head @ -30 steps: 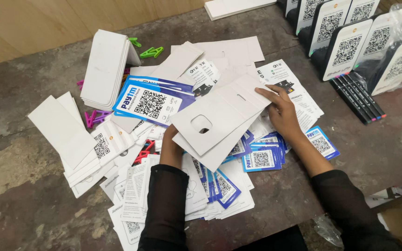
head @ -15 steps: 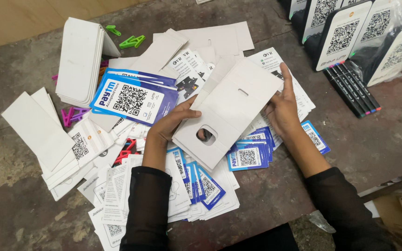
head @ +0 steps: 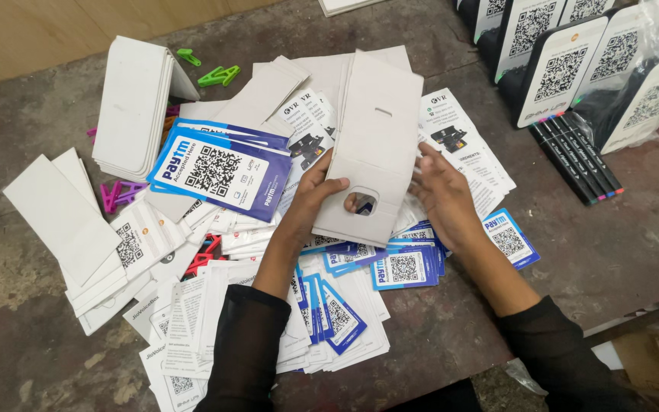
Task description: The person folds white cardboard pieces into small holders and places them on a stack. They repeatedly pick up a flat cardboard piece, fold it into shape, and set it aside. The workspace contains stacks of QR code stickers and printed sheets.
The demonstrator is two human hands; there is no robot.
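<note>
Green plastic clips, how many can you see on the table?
2. One green clip lies at the top of the leaning white card stack; a second green clip just right of it. Others may hide under the leaflets.

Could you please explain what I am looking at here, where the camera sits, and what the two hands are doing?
There is no machine here: a person works with two bare hands, and the single camera is worn on their head, looking down at a dark, worn table. The left hand has its grip on a folded white cardboard sleeve, the thumb near its small cut-out window. The right hand rests open at the sleeve's right edge. Under them lies a loose heap of blue code cards and white printed leaflets. To the left stands a stack of white cardboard blanks, with green clips and pink clips nearby. At the upper right are black-and-white code stands and a row of dark pens.
</note>
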